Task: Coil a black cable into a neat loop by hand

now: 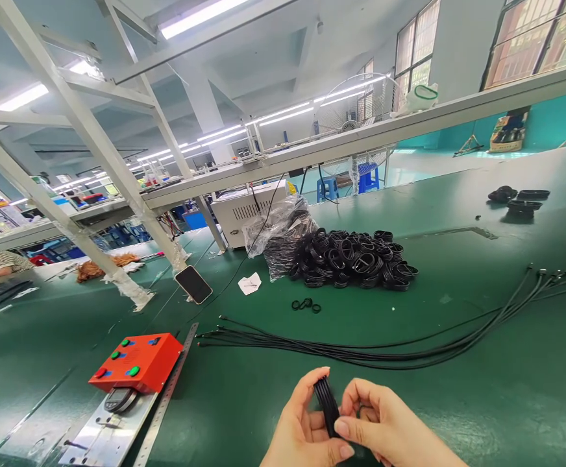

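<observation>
A black cable (pixel 326 403), wound into a tight flat coil, stands upright between my hands above the green table. My left hand (pixel 302 428) is closed around it, fingers at its top and thumb at its lower end. With thumb and bent fingers, my right hand (pixel 370 418) pinches the coil's lower right side. Something small and dark shows among the right fingers; I cannot tell what it is. Just beyond my hands lie several long straight black cables (pixel 361 355). Farther off are three small black rings (pixel 306 305) and a heap of coiled black cables (pixel 351 259).
A red box with green and red buttons (pixel 139 360) stands at left by a steel ruler (pixel 166 395). A phone (pixel 194 284) leans near a white frame post (pixel 132 285). Clear plastic bags (pixel 287 233) lie beside the heap. More coils (pixel 521 206) sit far right.
</observation>
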`<action>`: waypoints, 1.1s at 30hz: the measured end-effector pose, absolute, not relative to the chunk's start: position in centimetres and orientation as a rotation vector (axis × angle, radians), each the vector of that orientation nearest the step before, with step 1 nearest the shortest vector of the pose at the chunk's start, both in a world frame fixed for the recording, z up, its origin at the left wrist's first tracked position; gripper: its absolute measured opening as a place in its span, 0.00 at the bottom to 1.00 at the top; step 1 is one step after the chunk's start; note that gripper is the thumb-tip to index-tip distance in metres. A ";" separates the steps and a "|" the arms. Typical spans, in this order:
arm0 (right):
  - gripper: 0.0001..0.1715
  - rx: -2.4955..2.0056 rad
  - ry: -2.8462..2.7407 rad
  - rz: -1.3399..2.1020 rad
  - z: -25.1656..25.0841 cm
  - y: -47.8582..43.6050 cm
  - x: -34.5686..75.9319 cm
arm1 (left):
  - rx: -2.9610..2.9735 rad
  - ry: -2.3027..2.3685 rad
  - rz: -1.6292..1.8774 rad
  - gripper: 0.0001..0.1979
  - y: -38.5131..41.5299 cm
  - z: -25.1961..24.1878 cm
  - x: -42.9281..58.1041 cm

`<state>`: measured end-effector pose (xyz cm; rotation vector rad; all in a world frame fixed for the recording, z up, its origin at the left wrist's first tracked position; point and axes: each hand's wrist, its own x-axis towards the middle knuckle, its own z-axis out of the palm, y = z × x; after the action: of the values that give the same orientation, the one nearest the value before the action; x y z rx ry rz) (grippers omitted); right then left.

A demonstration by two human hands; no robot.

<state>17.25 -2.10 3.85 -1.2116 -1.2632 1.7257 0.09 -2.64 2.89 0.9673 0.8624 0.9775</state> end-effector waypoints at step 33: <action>0.44 -1.056 -1.816 1.232 4.6 -2.3 17.4 | 0.850 0.645 0.888 0.31 -3.9 3.4 -0.2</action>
<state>17.41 -2.30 4.63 -1.0564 -1.8156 1.2323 -0.17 -3.88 3.38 0.8504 0.6446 0.8877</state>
